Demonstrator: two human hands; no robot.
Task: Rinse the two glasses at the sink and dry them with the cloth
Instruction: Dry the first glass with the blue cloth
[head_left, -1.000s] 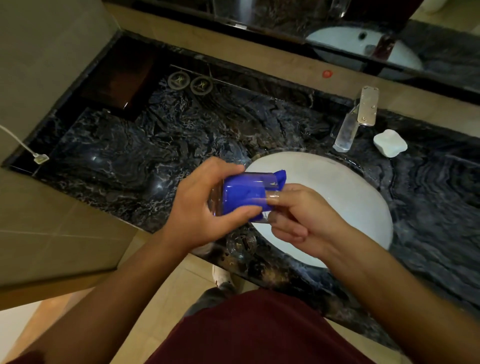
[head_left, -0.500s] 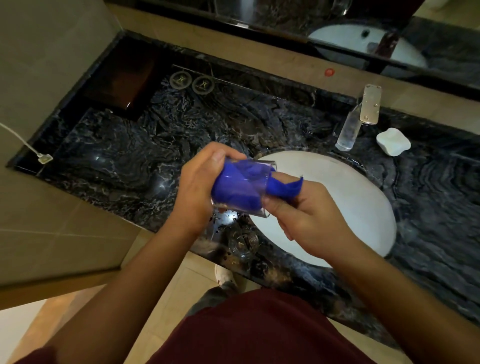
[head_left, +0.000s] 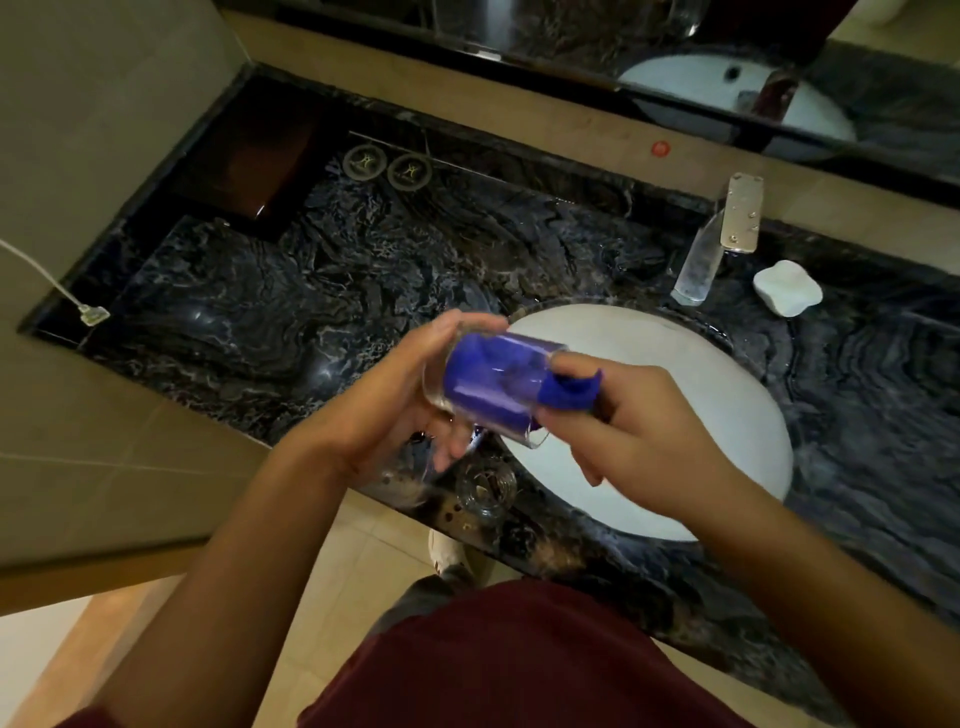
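At frame centre, the left hand (head_left: 400, 405) grips a clear drinking glass (head_left: 488, 387) stuffed with blue cloth (head_left: 569, 392). The right hand (head_left: 654, 431) pinches the cloth at the rim. A second clear glass (head_left: 485, 491) stands below on the black marble counter (head_left: 311, 291).

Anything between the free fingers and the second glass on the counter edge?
Nothing visible. The second glass stands alone on the counter, just below the left hand, which holds the first glass. Both hands are busy: the right hand works the blue cloth.

Head camera looks steeply down (close) over the sink (head_left: 675, 374); hands central.
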